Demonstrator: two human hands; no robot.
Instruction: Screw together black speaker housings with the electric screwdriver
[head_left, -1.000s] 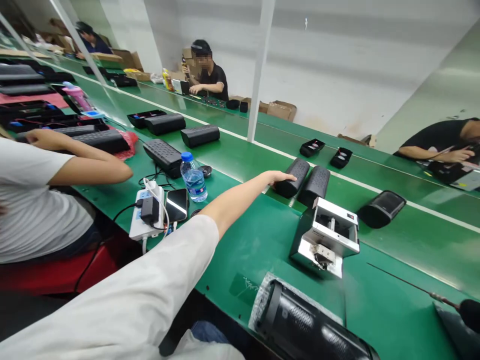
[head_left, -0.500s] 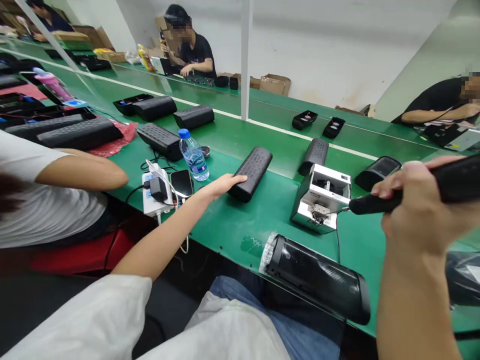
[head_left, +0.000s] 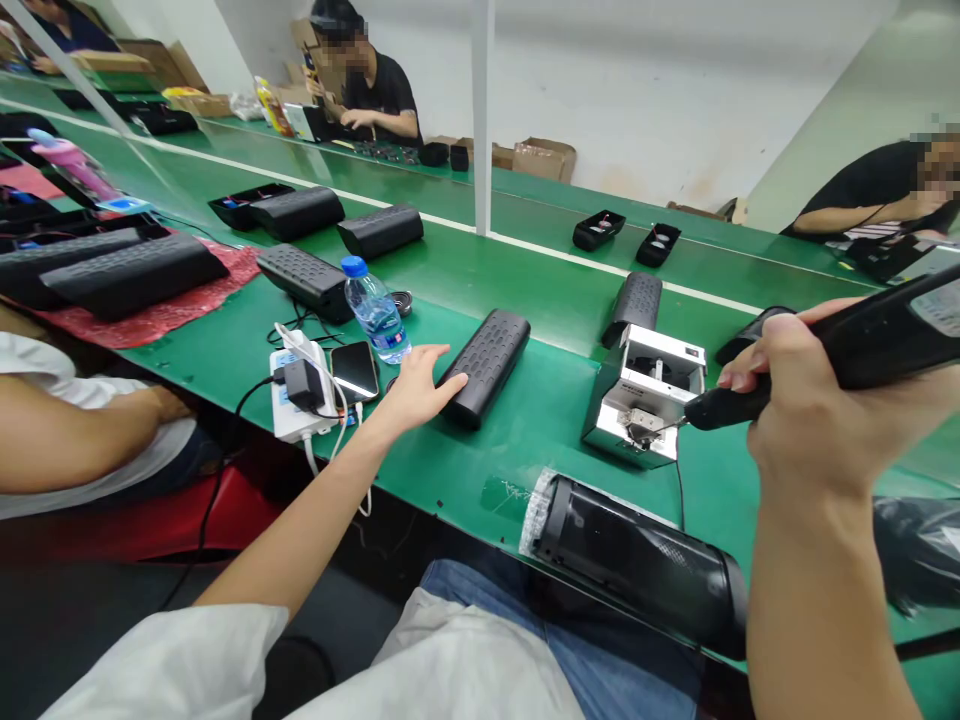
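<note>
My left hand [head_left: 418, 392], fingers spread, is beside a black speaker housing [head_left: 489, 368] that lies on the green bench. Its thumb overlaps the housing's near-left edge; whether it touches I cannot tell. In my right hand [head_left: 814, 410] is a black electric screwdriver [head_left: 862, 345], gripped round its body and pointing left. The driver's bit reaches the front outlet of a silver screw feeder [head_left: 664, 365]; the screw itself is too small to make out. Nearer to me, a glossy black cylindrical speaker [head_left: 637, 560] lies along the bench edge with bubble wrap [head_left: 537, 512] at one end.
A water bottle [head_left: 377, 312], a phone [head_left: 355, 372] and a white power strip [head_left: 300, 405] with cables are left of my left hand. More housings [head_left: 304, 280] lie farther back. A white post [head_left: 481, 120] rises mid-bench. A co-worker's arm [head_left: 82, 425] is at the left.
My left hand has let go of the housing, spreading its fingers and shifting left. The housing lies slightly closer to me. My right hand keeps the screwdriver at the feeder.
</note>
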